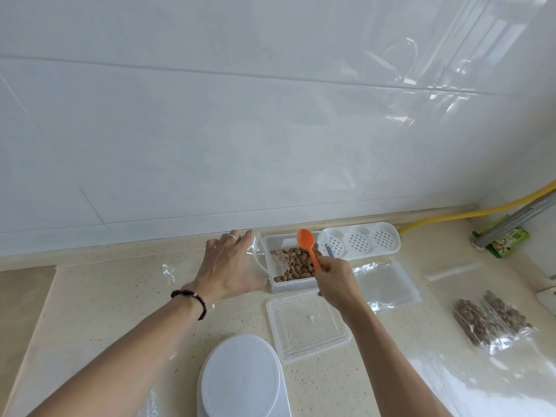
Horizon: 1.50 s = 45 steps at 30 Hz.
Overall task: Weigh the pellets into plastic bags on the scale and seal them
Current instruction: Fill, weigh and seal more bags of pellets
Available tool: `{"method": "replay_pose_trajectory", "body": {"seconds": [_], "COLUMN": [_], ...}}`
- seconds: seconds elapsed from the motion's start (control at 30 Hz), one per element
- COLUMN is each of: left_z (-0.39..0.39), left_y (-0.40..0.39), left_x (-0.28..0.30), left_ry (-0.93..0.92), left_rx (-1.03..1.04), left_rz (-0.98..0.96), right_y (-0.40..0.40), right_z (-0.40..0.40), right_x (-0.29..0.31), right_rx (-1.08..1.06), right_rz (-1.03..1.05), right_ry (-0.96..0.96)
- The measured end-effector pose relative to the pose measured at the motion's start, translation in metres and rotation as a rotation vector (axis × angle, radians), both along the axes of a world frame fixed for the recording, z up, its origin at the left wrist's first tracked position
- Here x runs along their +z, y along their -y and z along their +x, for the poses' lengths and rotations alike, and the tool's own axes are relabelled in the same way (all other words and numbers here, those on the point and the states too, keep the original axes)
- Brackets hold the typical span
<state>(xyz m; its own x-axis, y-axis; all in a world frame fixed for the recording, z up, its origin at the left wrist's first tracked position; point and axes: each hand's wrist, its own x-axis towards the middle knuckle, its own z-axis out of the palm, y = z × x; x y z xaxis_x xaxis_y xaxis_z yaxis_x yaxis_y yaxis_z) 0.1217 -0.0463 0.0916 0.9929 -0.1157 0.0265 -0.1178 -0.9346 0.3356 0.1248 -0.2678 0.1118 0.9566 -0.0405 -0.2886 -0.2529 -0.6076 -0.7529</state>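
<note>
A clear tub point(278, 285) of brown pellets point(296, 263) stands near the wall. My right hand point(335, 278) grips an orange spoon point(307, 243) by its handle, bowl raised over the tub. My left hand point(230, 263) holds a clear plastic bag point(257, 255) upright just left of the tub, fingers spread along its side. A white scale point(242, 377) sits at the near edge. Two filled pellet bags point(489, 319) lie at the right.
The tub's clear lid point(307, 328) lies between tub and scale. A stack of empty bags point(386, 284) lies right of the tub. A white perforated tray point(359, 242) sits by the wall, with a yellow hose point(469, 215) and a green packet point(508, 243) at far right.
</note>
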Motion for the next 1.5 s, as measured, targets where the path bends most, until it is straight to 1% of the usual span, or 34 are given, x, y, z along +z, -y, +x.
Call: {"method": "replay_pose_trajectory", "body": {"seconds": [0.07, 0.1, 0.17, 0.23, 0.3, 0.37, 0.43, 0.5, 0.6, 0.7, 0.93, 1.07, 1.17, 1.3, 1.4, 1.5], "left_z": [0.001, 0.002, 0.003, 0.004, 0.005, 0.005, 0.005, 0.004, 0.004, 0.006, 0.014, 0.021, 0.027, 0.035, 0.039, 0.039], "left_y": [-0.001, -0.001, -0.001, -0.001, -0.002, -0.004, -0.006, -0.006, -0.005, -0.005, 0.002, 0.012, 0.020, 0.033, 0.044, 0.051], "left_x": [-0.004, -0.005, -0.010, -0.016, -0.021, -0.025, -0.030, -0.034, -0.039, -0.043, -0.040, -0.037, -0.034, -0.028, -0.020, -0.011], "left_ry": [-0.016, -0.023, -0.023, -0.023, -0.031, -0.045, -0.059, -0.071, -0.080, -0.084, -0.053, -0.042, -0.048, -0.048, -0.016, 0.018], "left_rx": [0.004, 0.006, 0.012, 0.020, 0.033, 0.044, 0.048, 0.048, 0.047, 0.050, 0.038, 0.028, 0.008, -0.014, -0.029, -0.046], "left_rz": [0.002, 0.000, 0.001, -0.003, -0.003, 0.013, 0.030, 0.040, 0.045, 0.063, 0.089, 0.083, 0.091, 0.106, 0.114, 0.100], "right_y": [0.004, 0.005, 0.008, 0.010, 0.012, 0.015, 0.019, 0.021, 0.019, 0.017, 0.032, 0.044, 0.054, 0.061, 0.058, 0.050], "right_z": [0.005, 0.006, 0.010, 0.015, 0.019, 0.023, 0.027, 0.029, 0.029, 0.028, 0.029, 0.028, 0.026, 0.029, 0.029, 0.023], "right_x": [-0.001, -0.002, -0.006, -0.011, -0.015, -0.019, -0.027, -0.037, -0.046, -0.051, -0.056, -0.053, -0.043, -0.014, 0.009, 0.024], "right_rx": [-0.029, -0.080, -0.207, -0.309, -0.360, -0.370, -0.346, -0.274, -0.246, -0.342, -0.642, -0.736, -0.743, -0.697, -0.616, -0.494], "right_rz": [0.032, 0.042, 0.004, 0.016, 0.070, 0.045, 0.008, 0.002, 0.076, 0.187, 0.388, 0.518, 0.598, 0.654, 0.622, 0.514], "right_ry": [0.014, 0.040, 0.145, 0.237, 0.297, 0.332, 0.302, 0.211, 0.072, -0.003, -0.007, -0.040, -0.040, 0.037, 0.107, 0.169]}}
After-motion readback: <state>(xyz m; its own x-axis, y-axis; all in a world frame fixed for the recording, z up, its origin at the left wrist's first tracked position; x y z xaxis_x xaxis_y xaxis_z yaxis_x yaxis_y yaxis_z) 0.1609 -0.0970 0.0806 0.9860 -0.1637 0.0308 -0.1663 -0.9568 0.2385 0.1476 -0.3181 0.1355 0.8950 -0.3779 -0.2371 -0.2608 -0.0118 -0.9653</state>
